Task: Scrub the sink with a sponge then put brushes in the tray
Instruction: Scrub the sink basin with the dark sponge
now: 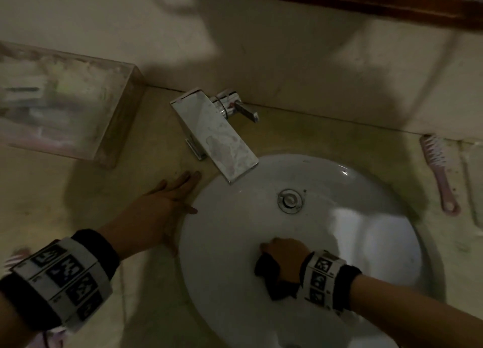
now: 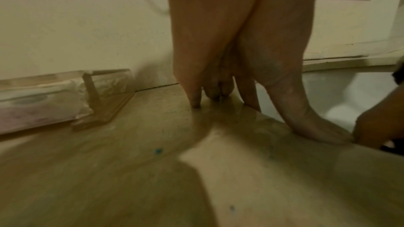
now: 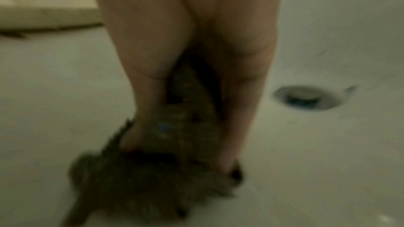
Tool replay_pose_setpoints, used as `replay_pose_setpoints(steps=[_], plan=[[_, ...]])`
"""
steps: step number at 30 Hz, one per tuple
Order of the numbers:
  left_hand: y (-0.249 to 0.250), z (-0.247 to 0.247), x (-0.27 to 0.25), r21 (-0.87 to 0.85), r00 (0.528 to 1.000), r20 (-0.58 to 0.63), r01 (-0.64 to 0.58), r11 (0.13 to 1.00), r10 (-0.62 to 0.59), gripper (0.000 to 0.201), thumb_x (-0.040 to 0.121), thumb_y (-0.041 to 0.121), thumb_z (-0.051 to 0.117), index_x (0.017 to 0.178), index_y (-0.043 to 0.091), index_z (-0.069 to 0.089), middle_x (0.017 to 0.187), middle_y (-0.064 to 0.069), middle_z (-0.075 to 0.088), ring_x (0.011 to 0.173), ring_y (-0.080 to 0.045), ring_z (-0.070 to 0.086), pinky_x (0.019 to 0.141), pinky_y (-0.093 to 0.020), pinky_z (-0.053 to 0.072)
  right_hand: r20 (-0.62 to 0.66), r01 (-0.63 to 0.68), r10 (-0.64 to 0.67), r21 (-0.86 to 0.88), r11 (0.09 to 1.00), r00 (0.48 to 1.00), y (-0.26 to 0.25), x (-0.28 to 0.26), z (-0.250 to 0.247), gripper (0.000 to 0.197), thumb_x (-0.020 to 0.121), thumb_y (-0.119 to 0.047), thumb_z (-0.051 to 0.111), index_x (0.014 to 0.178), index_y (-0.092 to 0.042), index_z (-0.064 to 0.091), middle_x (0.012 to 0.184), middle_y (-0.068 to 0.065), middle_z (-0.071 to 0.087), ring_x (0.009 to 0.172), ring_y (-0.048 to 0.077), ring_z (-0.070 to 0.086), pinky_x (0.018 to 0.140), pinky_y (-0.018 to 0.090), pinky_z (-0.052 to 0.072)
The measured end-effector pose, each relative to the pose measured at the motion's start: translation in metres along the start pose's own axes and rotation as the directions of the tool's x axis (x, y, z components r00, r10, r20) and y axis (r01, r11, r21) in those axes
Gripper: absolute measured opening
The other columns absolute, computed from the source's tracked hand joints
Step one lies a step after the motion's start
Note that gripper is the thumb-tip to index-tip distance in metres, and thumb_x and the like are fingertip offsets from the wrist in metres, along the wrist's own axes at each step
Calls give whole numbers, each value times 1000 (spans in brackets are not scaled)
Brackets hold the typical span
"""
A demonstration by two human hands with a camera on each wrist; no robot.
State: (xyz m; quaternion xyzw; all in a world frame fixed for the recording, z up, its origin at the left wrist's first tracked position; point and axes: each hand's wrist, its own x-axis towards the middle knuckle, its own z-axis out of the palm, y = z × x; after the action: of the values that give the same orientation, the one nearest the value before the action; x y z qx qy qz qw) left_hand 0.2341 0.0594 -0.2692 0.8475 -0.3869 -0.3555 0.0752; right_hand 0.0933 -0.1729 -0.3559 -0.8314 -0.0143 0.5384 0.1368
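The right hand (image 1: 285,256) grips a dark sponge (image 1: 269,274) pressed against the near wall of the white sink (image 1: 235,243), the drain (image 1: 289,200) lying just beyond it, while the left hand (image 1: 156,211) (fingers flat) braces on the counter (image 1: 65,204).

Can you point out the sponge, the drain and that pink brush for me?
sponge (image 1: 264,268): head view, dark corner left of the right hand.
drain (image 1: 289,200): head view, centre of the metal plug.
pink brush (image 1: 441,180): head view, mid-handle.
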Motion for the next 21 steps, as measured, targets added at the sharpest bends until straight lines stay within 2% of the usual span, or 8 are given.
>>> replay_pose_setpoints(steps=[3, 5, 7, 9, 12, 14, 18, 21], plan=[[1, -1, -1, -5, 1000, 3, 6, 1000, -6, 81, 56, 50, 82, 129, 29, 55, 145, 17, -25, 136, 8, -20, 113, -19, -9, -174, -95, 114, 116, 989, 978, 23, 8, -16, 66, 94, -32, 51, 150, -20, 18, 150, 13, 33, 136, 31, 37, 113, 37, 30], [1, -1, -1, 4, 1000, 2, 6, 1000, -6, 79, 57, 48, 83, 129, 29, 56, 145, 17, -24, 137, 6, -19, 115, -22, -6, -292, -121, 202, 272, 955, 935, 32, 11, -30, 54, 99, -33, 40, 148, -17, 24, 151, 12, 34, 137, 29, 38, 111, 29, 29], [2, 0, 0, 30, 1000, 9, 13, 999, -13, 78, 59, 49, 81, 130, 31, 54, 146, 16, -26, 136, 4, -19, 115, -21, -6, -381, -82, 181, 263, 961, 907, 37, 10, -33, 47, 102, -35, 31, 143, -14, 36, 147, 14, 42, 133, 29, 42, 105, 25, 32], [2, 0, 0, 34, 1000, 12, 12, 999, -12, 79, 59, 50, 81, 131, 32, 52, 149, 14, -26, 136, 5, -21, 112, -18, -6, -322, -54, 130, 233, 971, 938, 39, 1, -36, 48, 100, -37, 38, 142, -14, 37, 145, 14, 43, 133, 30, 43, 109, 31, 32], [-1, 1, -1, 24, 1000, 1, 5, 1000, -5, 79, 58, 49, 82, 130, 29, 54, 147, 15, -25, 138, 2, -19, 117, -23, -4, -41, -38, 36, -42, 998, 999, 42, -16, -28, 53, 88, -36, 59, 135, -15, 45, 136, 11, 51, 127, 29, 49, 105, 36, 39], [-3, 2, 0, 28, 1000, -7, -8, 1000, 8, 79, 58, 47, 83, 129, 28, 56, 147, 13, -23, 139, -1, -18, 116, -23, -5, 51, -64, 75, -186, 980, 996, 51, -20, -14, 52, 91, -38, 55, 136, -15, 43, 137, 11, 49, 127, 29, 48, 105, 37, 38], [-6, 4, 0, -2, 1000, -25, -12, 1000, 11, 79, 55, 47, 84, 127, 27, 58, 149, 14, -20, 136, 8, -17, 114, -21, -6, -116, -146, 129, -161, 976, 985, 69, -18, -16, 55, 93, -40, 50, 142, -21, 33, 138, 10, 46, 127, 29, 47, 105, 38, 40], [-6, 4, 1, -40, 998, -43, -37, 998, 36, 83, 46, 53, 82, 122, 26, 62, 150, 20, -14, 127, 22, -27, 119, -31, -2, -286, -265, 241, -45, 963, 927, 76, -18, -33, 57, 96, -31, 47, 146, -18, 25, 141, 14, 41, 128, 32, 45, 107, 39, 41]])
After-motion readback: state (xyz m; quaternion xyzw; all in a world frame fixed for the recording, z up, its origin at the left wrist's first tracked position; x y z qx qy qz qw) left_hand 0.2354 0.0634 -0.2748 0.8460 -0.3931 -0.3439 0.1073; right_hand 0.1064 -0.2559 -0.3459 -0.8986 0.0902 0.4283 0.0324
